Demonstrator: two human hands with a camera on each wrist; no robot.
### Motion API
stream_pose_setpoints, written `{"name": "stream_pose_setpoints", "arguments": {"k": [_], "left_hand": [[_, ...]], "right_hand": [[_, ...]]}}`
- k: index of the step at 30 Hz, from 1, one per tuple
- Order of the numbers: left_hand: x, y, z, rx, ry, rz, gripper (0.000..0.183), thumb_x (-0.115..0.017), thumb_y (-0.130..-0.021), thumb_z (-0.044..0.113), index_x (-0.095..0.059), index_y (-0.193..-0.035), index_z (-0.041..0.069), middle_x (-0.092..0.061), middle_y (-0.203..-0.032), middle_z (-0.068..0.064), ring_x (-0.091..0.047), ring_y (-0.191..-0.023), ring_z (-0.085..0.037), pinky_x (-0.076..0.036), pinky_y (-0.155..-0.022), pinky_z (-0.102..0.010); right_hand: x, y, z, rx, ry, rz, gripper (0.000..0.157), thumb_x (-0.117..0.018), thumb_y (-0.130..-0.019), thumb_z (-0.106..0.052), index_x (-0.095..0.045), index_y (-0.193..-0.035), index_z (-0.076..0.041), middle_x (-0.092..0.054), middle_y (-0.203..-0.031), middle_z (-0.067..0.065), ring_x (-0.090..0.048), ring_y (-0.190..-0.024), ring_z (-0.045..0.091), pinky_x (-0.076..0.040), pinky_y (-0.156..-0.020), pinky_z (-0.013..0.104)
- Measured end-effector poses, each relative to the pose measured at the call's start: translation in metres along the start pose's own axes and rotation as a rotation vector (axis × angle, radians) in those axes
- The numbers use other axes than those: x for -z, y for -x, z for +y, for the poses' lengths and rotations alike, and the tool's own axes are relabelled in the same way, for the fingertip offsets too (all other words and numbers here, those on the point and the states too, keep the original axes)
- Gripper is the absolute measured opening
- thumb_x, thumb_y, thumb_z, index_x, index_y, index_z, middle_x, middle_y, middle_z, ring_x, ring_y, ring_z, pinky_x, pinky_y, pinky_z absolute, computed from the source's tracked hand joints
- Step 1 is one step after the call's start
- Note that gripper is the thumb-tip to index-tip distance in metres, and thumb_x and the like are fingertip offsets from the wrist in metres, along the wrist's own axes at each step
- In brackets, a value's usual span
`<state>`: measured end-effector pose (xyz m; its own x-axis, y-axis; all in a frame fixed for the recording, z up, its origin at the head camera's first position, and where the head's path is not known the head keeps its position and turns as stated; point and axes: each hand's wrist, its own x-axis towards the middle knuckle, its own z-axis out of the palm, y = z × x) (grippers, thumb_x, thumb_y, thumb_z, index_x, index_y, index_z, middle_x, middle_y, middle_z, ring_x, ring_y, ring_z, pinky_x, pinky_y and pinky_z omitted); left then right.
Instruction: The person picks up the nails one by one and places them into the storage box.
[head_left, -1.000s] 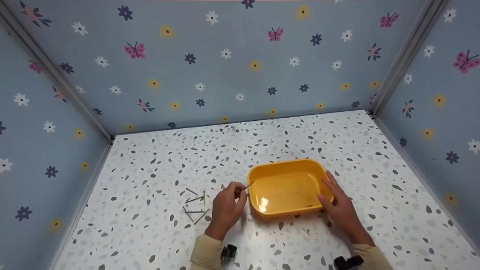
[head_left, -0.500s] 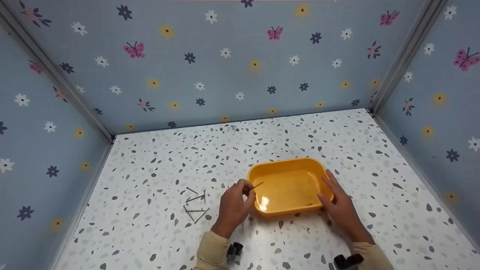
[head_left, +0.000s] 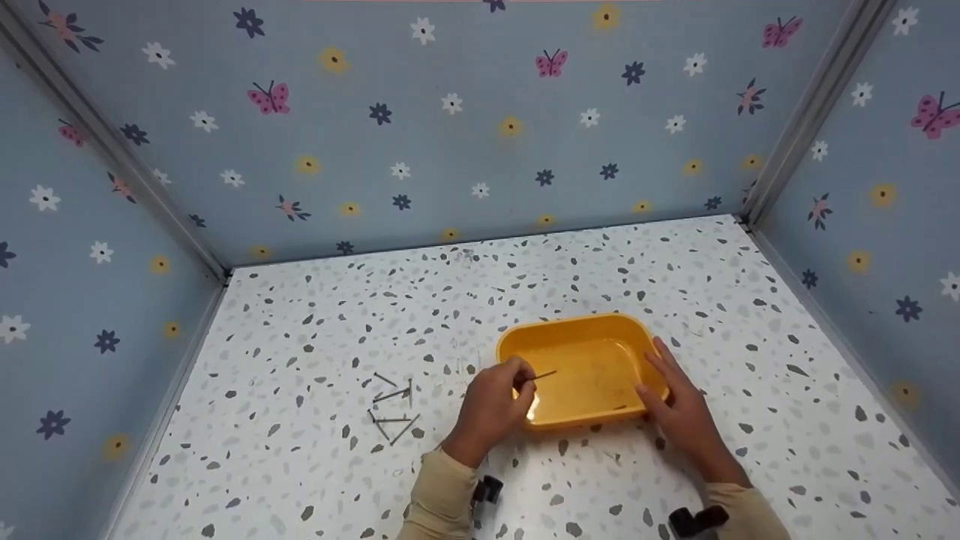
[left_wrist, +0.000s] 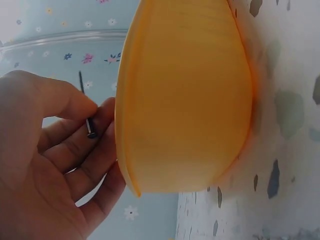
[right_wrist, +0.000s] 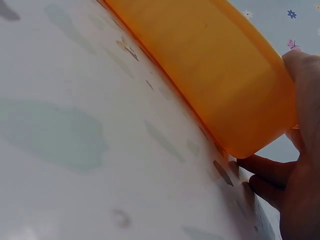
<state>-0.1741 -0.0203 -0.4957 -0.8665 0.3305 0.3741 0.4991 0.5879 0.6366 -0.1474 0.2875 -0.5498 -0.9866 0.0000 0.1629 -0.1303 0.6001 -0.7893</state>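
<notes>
My left hand (head_left: 491,409) pinches a thin dark nail (head_left: 544,375) between thumb and fingers, above the left end of a yellow plastic tray (head_left: 577,326). In the left wrist view the nail (left_wrist: 90,128) has its head pointing down, and the hand (left_wrist: 60,145) is beside the tray's rim (left_wrist: 127,100). My right hand (head_left: 686,412) grips the tray's right end, thumb over the rim and the other fingers along the outside. From the right wrist view, those fingers (right_wrist: 270,170) lie under the tray's corner. A small dark sliver (head_left: 619,407), perhaps a nail, lies inside the tray.
Several loose nails (head_left: 391,421) lie scattered on the speckled white table (head_left: 300,465) left of the tray. Blue flowered panels (head_left: 480,150) enclose the table at the back and both sides.
My left hand has moved right with the nail, from beside the tray's left rim to over its inside. The right hand and the tray have stayed in place.
</notes>
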Motion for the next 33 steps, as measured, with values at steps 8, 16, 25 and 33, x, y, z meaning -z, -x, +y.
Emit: {"name": "stream_pose_setpoints", "arguments": {"k": [8,16,25,33], "left_hand": [[-0.012,-0.012,0.009,-0.039,-0.061,-0.130,0.005,-0.068,-0.090,0.009,-0.066,-0.090,0.014,-0.064,-0.079,0.007,-0.053,-0.068,-0.009,-0.047,-0.065,-0.024],[-0.024,-0.016,0.012,-0.009,-0.017,-0.217,0.008,-0.066,-0.090,0.007,-0.066,-0.090,0.015,-0.063,-0.080,0.008,-0.053,-0.070,-0.009,-0.046,-0.067,-0.023],[-0.034,-0.020,0.015,-0.020,-0.137,-0.284,0.007,-0.066,-0.092,0.011,-0.067,-0.088,0.017,-0.062,-0.076,0.009,-0.054,-0.067,-0.010,-0.046,-0.065,-0.024],[-0.041,-0.023,0.021,0.001,-0.132,-0.318,0.008,-0.066,-0.092,0.010,-0.067,-0.088,0.017,-0.059,-0.074,0.009,-0.053,-0.066,-0.010,-0.044,-0.065,-0.024]], "right_hand": [[-0.001,0.000,0.001,0.011,-0.030,-0.006,0.058,-0.059,-0.103,-0.029,-0.038,-0.155,-0.017,-0.015,-0.166,-0.010,-0.017,-0.151,0.018,-0.018,-0.113,0.016],[-0.001,0.000,0.002,0.014,-0.018,-0.001,0.058,-0.058,-0.103,-0.030,-0.038,-0.155,-0.018,-0.015,-0.165,-0.011,-0.018,-0.151,0.019,-0.019,-0.113,0.016],[0.000,0.001,0.003,0.010,0.008,-0.005,0.057,-0.058,-0.103,-0.030,-0.038,-0.155,-0.018,-0.016,-0.166,-0.008,-0.018,-0.151,0.021,-0.023,-0.117,0.042],[0.001,0.000,0.000,0.009,-0.002,-0.009,0.058,-0.058,-0.103,-0.031,-0.038,-0.155,-0.017,-0.015,-0.166,-0.010,-0.017,-0.151,0.022,-0.023,-0.116,0.051]]}}
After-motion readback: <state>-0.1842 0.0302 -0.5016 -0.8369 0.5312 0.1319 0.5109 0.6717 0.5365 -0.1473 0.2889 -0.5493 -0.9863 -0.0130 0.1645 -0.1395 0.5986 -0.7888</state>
